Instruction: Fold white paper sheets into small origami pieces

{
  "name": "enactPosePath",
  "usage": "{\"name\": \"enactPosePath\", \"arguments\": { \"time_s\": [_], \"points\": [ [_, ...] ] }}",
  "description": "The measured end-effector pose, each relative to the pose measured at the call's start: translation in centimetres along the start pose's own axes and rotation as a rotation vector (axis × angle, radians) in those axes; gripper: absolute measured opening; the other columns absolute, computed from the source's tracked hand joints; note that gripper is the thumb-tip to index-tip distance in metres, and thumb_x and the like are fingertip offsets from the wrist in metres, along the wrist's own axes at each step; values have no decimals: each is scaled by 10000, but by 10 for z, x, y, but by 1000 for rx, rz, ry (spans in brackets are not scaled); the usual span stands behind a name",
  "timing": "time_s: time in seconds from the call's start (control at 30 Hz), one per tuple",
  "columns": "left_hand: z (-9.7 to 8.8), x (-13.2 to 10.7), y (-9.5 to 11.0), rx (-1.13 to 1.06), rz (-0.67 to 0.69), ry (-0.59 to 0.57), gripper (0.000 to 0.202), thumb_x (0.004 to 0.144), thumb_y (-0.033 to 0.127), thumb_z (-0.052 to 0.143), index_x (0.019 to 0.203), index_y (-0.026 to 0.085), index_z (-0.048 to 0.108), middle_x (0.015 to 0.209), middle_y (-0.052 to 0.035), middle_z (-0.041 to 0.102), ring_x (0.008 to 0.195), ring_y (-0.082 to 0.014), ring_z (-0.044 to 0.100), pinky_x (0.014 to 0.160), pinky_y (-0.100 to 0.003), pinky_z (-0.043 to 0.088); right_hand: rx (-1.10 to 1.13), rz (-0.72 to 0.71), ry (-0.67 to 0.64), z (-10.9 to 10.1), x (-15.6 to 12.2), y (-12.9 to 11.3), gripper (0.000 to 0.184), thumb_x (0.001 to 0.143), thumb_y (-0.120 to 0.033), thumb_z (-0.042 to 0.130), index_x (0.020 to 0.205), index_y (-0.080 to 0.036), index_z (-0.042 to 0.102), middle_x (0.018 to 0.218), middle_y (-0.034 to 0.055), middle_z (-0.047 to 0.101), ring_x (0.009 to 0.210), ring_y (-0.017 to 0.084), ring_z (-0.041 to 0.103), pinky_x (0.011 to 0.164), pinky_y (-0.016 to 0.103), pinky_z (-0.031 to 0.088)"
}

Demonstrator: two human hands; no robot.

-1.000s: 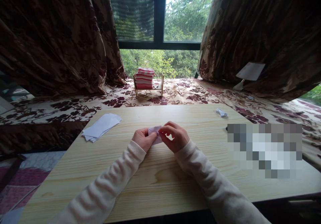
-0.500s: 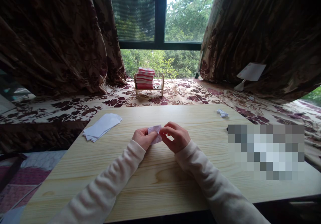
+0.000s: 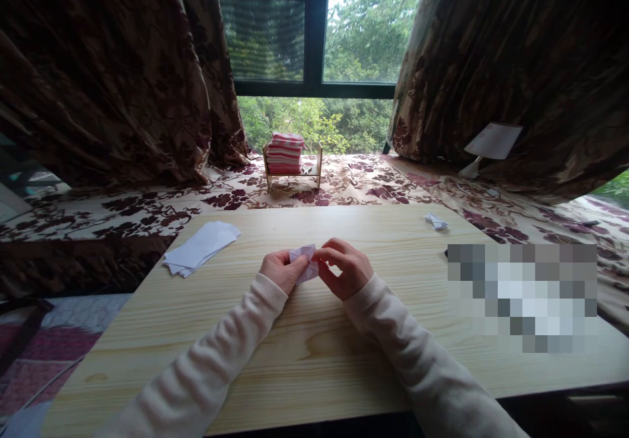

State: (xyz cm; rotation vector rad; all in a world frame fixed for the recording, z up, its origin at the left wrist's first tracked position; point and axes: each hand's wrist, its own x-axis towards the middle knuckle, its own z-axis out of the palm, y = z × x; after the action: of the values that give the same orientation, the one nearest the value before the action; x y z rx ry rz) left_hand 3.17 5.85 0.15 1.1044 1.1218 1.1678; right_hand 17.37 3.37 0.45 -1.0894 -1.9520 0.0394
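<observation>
Over the middle of the wooden table, a small folded piece of white paper [image 3: 308,270] is between my two hands. My left hand [image 3: 281,270] pinches its left side, thumb on top. At its right edge, my right hand [image 3: 344,269] has thumb and index finger bent together in a pinch on the paper. Part of the paper is hidden behind the fingers. A stack of white paper sheets [image 3: 202,247] lies to the left, slightly fanned. Near the far right corner sits another small folded paper [image 3: 436,221].
The light wood table [image 3: 295,372] fills the foreground. A pixelated area covers its right side. Beyond, on a floral cloth, stand a small rack [image 3: 318,169] with folded pink-and-white cloths [image 3: 285,153] and a white lamp [image 3: 494,141]. Patterned curtains [image 3: 113,78] flank the window.
Both hands stay almost in place on the folded paper. Slightly more of the paper shows between the fingertips, and the right fingertips have shifted a little.
</observation>
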Motion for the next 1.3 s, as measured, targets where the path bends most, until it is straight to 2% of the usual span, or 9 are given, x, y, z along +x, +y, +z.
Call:
{"name": "enactPosePath", "arguments": {
  "time_s": [0.17, 0.3, 0.47, 0.63, 0.8, 0.9, 1.0, 1.13, 1.3],
  "points": [
    [3, -5, 3, 86, 98, 73, 174, 538, 267, 642, 612, 111, 664, 498, 10, 601, 464, -91, 494, 477, -199, 396, 204, 315, 123, 5, 2, 6, 136, 732, -227, 492, 731, -180, 619, 707, 18, 573, 552, 95, 499, 487, 198, 400],
    [5, -8, 3, 143, 152, 78, 166, 570, 274, 603, 598, 118, 652, 460, 31, 553, 458, -85, 466, 464, -191, 370, 389, 496, 81, 14, 3, 8, 282, 755, -382, 487, 662, -149, 614, 574, 15, 563, 531, 109, 498, 479, 213, 405],
    [6, -9, 2, 144, 160, 68, 165, 571, 275, 604, 597, 118, 649, 472, 27, 555, 471, -91, 473, 476, -197, 377, 486, 499, 66, 23, 1, 7, 219, 681, -357, 571, 635, -143, 578, 546, 7, 565, 498, 99, 479, 485, 222, 402],
    [6, -7, -1, 99, 130, 43, 209, 554, 308, 634, 625, 113, 657, 523, 5, 595, 506, -110, 511, 495, -208, 400, 559, 488, 56, 27, -1, 13, 227, 686, -370, 563, 630, -150, 553, 531, -5, 540, 482, 92, 457, 457, 216, 386],
    [3, -4, -5, 98, 135, 5, 207, 545, 312, 643, 613, 116, 649, 511, 8, 585, 494, -105, 501, 492, -210, 395, 598, 463, -7, 21, 2, 8, 236, 682, -370, 551, 594, -152, 526, 505, -29, 474, 474, 78, 411, 444, 207, 351],
    [2, -3, -4, 19, 79, -39, 211, 535, 307, 662, 626, 117, 647, 532, 4, 599, 505, -106, 508, 517, -218, 407, 630, 506, -18, 15, 4, 3, 242, 674, -374, 547, 588, -148, 546, 465, -41, 435, 442, 71, 386, 415, 204, 327],
    [2, -2, 0, -65, 44, -50, 265, 524, 327, 690, 677, 114, 654, 587, -6, 619, 539, -106, 520, 551, -219, 419, 710, 621, 22, 14, 6, 1, 251, 673, -384, 555, 630, -138, 574, 440, -44, 450, 403, 71, 400, 383, 205, 341],
    [0, 2, 2, -121, 5, -47, 372, 607, 480, 614, 640, 111, 639, 535, -12, 582, 509, -109, 509, 505, -225, 409, 828, 749, 166, 16, 6, 1, 261, 645, -394, 604, 663, -134, 585, 464, -28, 520, 403, 80, 461, 385, 212, 409],
    [-1, 3, -1, -138, 11, -5, 379, 567, 467, 659, 720, 120, 654, 576, -5, 598, 530, -113, 524, 508, -228, 425, 884, 763, 178, 21, 5, -1, 275, 632, -399, 624, 664, -129, 590, 483, -9, 562, 430, 94, 516, 394, 214, 446]
  ]
}}
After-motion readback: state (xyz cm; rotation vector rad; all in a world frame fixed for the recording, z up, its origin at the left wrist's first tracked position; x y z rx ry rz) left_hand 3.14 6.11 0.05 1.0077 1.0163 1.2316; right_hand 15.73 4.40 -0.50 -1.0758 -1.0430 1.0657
